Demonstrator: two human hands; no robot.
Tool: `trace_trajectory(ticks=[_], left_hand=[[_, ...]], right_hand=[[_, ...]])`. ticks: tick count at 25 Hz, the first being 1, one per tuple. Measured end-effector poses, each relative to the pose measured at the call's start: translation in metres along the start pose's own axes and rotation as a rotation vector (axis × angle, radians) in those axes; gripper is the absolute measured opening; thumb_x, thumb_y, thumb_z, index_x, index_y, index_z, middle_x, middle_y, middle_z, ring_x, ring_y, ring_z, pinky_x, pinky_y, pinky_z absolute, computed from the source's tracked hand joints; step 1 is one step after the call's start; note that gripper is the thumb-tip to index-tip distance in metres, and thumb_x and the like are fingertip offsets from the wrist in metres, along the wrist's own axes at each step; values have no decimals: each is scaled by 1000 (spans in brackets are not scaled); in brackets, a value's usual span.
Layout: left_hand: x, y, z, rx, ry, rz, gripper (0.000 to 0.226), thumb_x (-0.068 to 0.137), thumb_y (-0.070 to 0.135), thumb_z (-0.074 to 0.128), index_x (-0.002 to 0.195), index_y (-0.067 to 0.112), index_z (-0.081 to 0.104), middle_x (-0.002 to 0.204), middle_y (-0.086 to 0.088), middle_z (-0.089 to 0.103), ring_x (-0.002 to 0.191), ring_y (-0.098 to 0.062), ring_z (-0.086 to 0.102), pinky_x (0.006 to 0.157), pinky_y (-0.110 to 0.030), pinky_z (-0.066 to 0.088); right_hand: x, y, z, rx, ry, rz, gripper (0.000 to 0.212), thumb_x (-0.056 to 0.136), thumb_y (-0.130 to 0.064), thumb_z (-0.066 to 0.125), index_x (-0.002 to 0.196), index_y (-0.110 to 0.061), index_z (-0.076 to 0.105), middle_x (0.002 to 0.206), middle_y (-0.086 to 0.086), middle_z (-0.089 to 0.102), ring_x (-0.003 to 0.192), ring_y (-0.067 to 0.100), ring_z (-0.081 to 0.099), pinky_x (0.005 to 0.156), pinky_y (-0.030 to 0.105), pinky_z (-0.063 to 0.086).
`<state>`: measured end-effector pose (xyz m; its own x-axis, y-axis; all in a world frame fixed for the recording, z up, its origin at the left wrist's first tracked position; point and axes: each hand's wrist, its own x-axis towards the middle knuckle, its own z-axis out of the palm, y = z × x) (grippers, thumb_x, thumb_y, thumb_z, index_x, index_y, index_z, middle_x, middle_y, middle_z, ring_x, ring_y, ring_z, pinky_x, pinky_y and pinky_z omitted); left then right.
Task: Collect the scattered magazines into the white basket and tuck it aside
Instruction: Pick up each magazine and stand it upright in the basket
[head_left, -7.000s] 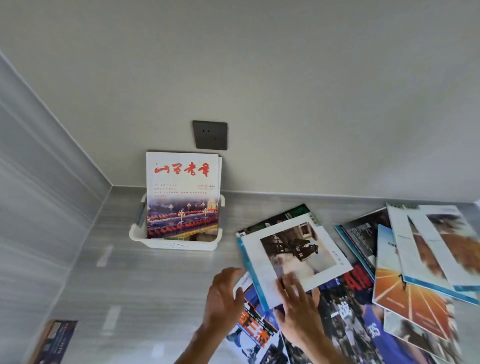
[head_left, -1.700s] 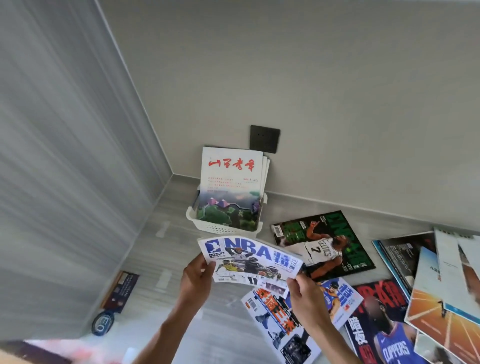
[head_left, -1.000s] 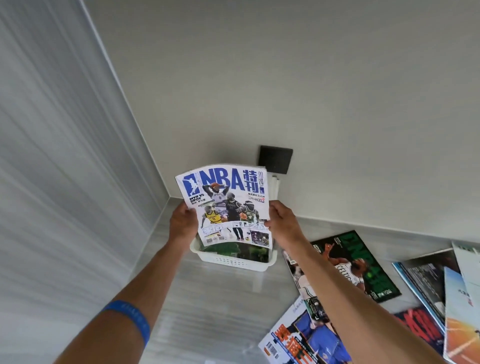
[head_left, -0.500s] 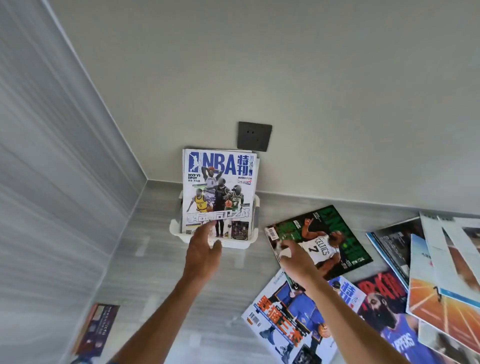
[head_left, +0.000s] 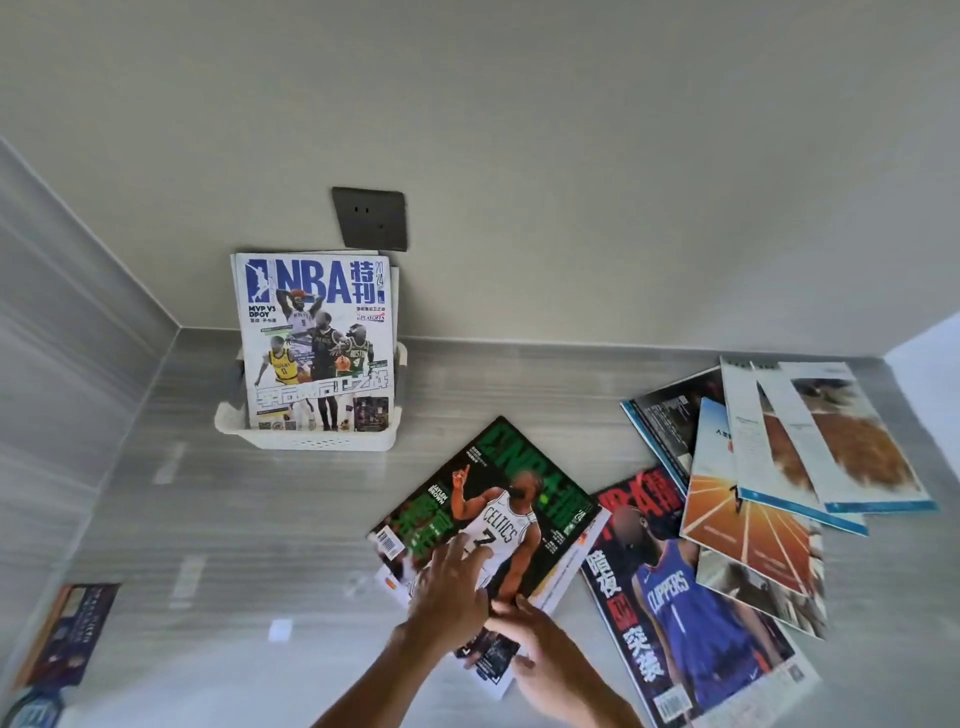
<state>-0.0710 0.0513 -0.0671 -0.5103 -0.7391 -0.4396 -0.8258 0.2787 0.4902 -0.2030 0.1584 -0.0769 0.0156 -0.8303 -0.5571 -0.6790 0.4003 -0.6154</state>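
Two hands work near the front edge of the grey counter (head_left: 234, 519), both over the green Celtics magazine (head_left: 498, 499). The left hand (head_left: 452, 587) lies flat on the magazine's lower part with its fingers spread and straight, pressing on the cover. The right hand (head_left: 540, 654) sits just beside it at the magazine's near corner, its fingers bent around the edge of the pages there; how firmly it holds them cannot be told, as the hand is blurred. The green magazine lies tilted on top of another magazine (head_left: 558, 584) whose white and orange border shows along its right side.

The white basket (head_left: 311, 441) stands at the back left corner of the counter, near the rear wall, under a dark wall socket (head_left: 370, 218). The blue NBA magazine (head_left: 317, 338) stands upright in it, facing forward, with more magazines behind it.

To the right of the hands lies the red Clippers magazine (head_left: 680, 592), flat on the counter. Overlapping its upper right is the orange track magazine (head_left: 748, 525), and towards the right edge of the counter a fan of pale magazines (head_left: 810, 441) overlaps that. A dark booklet (head_left: 72, 629) lies at the front left corner.
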Motion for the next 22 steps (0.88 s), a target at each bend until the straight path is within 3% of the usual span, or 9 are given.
trace_trajectory(ticks=[2, 4, 7, 10, 13, 15, 17, 19, 22], left_hand=[[-6, 13, 20, 183, -110, -50, 69, 91, 45, 53, 148, 26, 20, 162, -14, -7, 147, -39, 0, 115, -51, 23], [-10, 24, 34, 275, -157, -96, 86, 88, 49, 58, 152, 26, 6, 158, -18, -21, 146, -46, -8, 116, -55, 19], [-11, 32, 44, 320, -103, -119, 81, 91, 37, 61, 151, 26, 7, 161, -20, -8, 145, -48, 5, 110, -51, 37], [-13, 35, 49, 413, -103, -108, 82, 91, 19, 59, 151, 24, 4, 158, -27, 1, 138, -50, 25, 100, -48, 50], [-12, 32, 41, 459, 19, -118, 71, 88, 9, 54, 148, 18, 19, 149, -24, 34, 112, -38, 59, 85, -39, 57], [-12, 28, 22, 291, 156, -144, 49, 89, 12, 49, 135, 30, 46, 122, -8, 66, 90, -23, 69, 76, -34, 57], [-17, 21, -6, 56, 256, -117, 32, 92, 14, 47, 111, 34, 64, 85, -1, 74, 69, -18, 66, 66, -30, 56], [-26, 8, -38, -213, 311, -17, 18, 90, 16, 49, 82, 27, 59, 55, 7, 56, 48, -13, 51, 50, -24, 43], [-53, -20, -87, -728, 306, 115, 20, 86, 16, 57, 71, 8, 47, 57, 5, 29, 53, -12, 26, 48, -24, 23]], right_hand=[[-9, 8, -10, 472, 171, 192, 54, 84, 7, 47, 103, -37, 71, 128, -10, 65, 118, 13, 60, 96, 21, 47], [-11, 27, -19, 706, 357, 400, 47, 81, 11, 50, 96, -26, 74, 110, 4, 73, 99, 19, 65, 89, 31, 50], [-18, 45, -26, 669, 235, 457, 40, 83, 5, 52, 112, -17, 67, 105, 1, 68, 94, 15, 61, 94, 39, 50], [-26, 57, -25, 665, 228, 452, 32, 86, 4, 54, 110, -13, 67, 107, 0, 65, 100, 14, 60, 98, 40, 50], [-32, 61, -25, 700, 236, 488, 22, 87, 3, 57, 102, -9, 68, 100, 5, 67, 86, 13, 61, 77, 29, 52], [-34, 58, -32, 757, 245, 492, 16, 89, 2, 58, 99, -6, 69, 90, 8, 70, 70, 14, 60, 55, 20, 46], [-33, 49, -45, 836, 305, 437, 17, 89, 5, 56, 96, -4, 68, 80, 10, 72, 59, 15, 58, 47, 19, 40], [-25, 35, -62, 864, 368, 371, 18, 89, 5, 55, 97, -6, 67, 81, 11, 74, 53, 15, 57, 45, 21, 41], [-9, 3, -87, 838, 333, 249, 30, 85, 1, 64, 110, -16, 59, 107, 3, 68, 52, 15, 53, 44, 24, 40]])
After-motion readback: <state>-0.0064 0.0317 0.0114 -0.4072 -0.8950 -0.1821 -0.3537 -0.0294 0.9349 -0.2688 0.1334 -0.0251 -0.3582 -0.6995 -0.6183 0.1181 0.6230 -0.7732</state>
